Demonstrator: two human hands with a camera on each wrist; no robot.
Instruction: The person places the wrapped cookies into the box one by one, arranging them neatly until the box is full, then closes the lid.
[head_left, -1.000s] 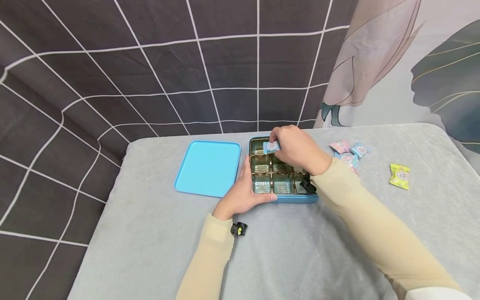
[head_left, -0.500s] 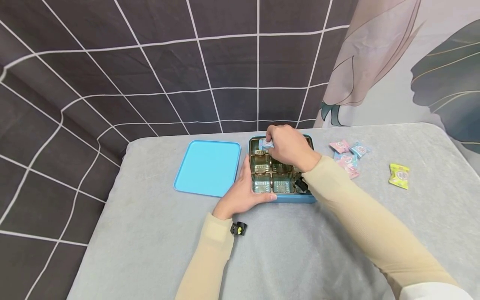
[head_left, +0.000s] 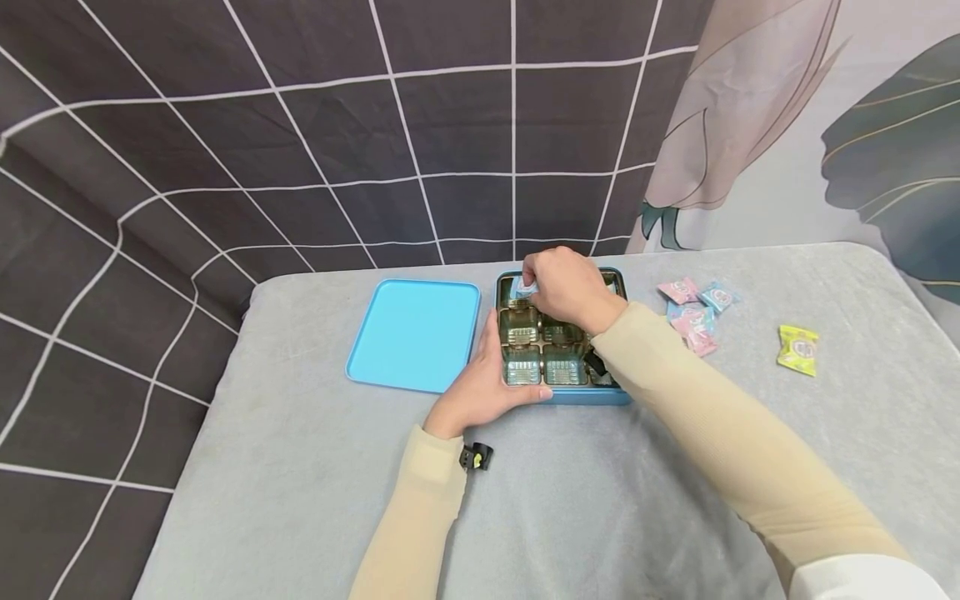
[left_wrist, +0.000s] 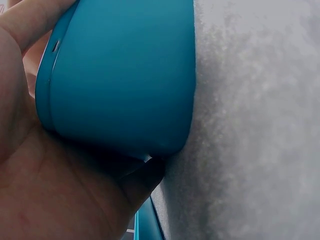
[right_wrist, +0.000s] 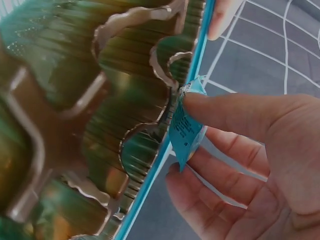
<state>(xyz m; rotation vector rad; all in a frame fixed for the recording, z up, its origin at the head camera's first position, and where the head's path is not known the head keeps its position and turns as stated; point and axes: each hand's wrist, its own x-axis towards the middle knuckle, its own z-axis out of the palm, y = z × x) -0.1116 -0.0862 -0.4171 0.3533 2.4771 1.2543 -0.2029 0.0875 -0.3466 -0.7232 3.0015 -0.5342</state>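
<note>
A blue box (head_left: pixel 588 398) with a gold-brown compartmented insert (head_left: pixel 522 327) stands near the far side of the cloth-covered surface. My left hand (head_left: pixel 480 385) grips its near left corner, the thumb along the front and the fingers up the left side. In the left wrist view the box's smooth blue wall (left_wrist: pixel 125 75) sits against the palm. My right hand (head_left: pixel 572 287) pinches a small blue wrapped candy (right_wrist: pixel 186 132) between thumb and fingers. That candy is over the far left compartment; the hand hides part of the far row.
The light blue lid (head_left: pixel 412 335) lies flat left of the box. To the right lie several pink and blue candies in a pile (head_left: pixel 693 321). A yellow candy (head_left: pixel 798 350) lies farther right. A dark grid-patterned cloth (head_left: pixel 450 125) hangs behind.
My right hand has moved left with the blue candy, bringing it farther into the far left compartment. The left hand keeps its hold on the box.
</note>
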